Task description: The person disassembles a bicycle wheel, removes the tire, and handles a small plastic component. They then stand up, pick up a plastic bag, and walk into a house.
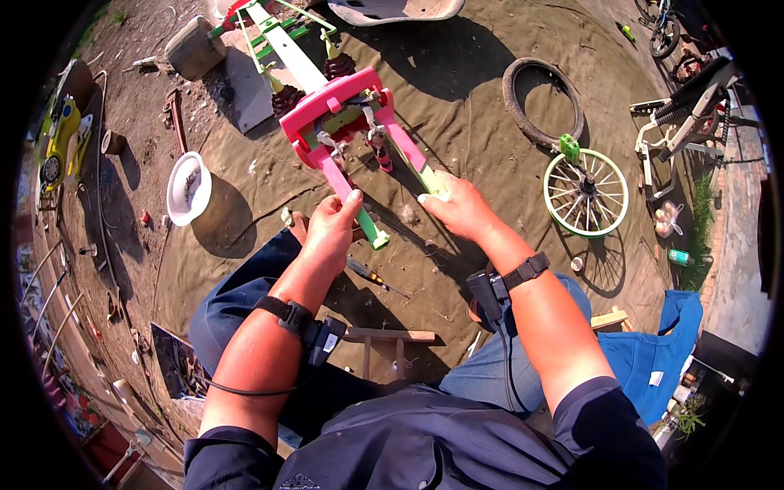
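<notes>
The person sits over a brown tarp spread on the dirt, holding a pink and green child's bicycle frame that lies upside down, stretching away from the knees toward the top of the view. The left hand is closed around one pink fork arm near its green tip. The right hand grips the other arm, fingers wrapped over its pale green end.

The frame looks like thin painted metal tubing: stiff, fairly light for its length, and awkward more than heavy, so it would likely swing about its far end. The painted tubes may be slick; the two arms, gripped as now, seem the surest holds, well away from the small fittings bunched in the middle of the frame.

Counting things: one frame, two arms. To the right of the frame lie one bare black tire and one spoked wheel with a green rim. To its left sits one white bowl, and beyond that one yellow toy car. Just below the frame, near the left wrist, lies one screwdriver. Each forearm wears one black strap with a small device, two in all.
</notes>
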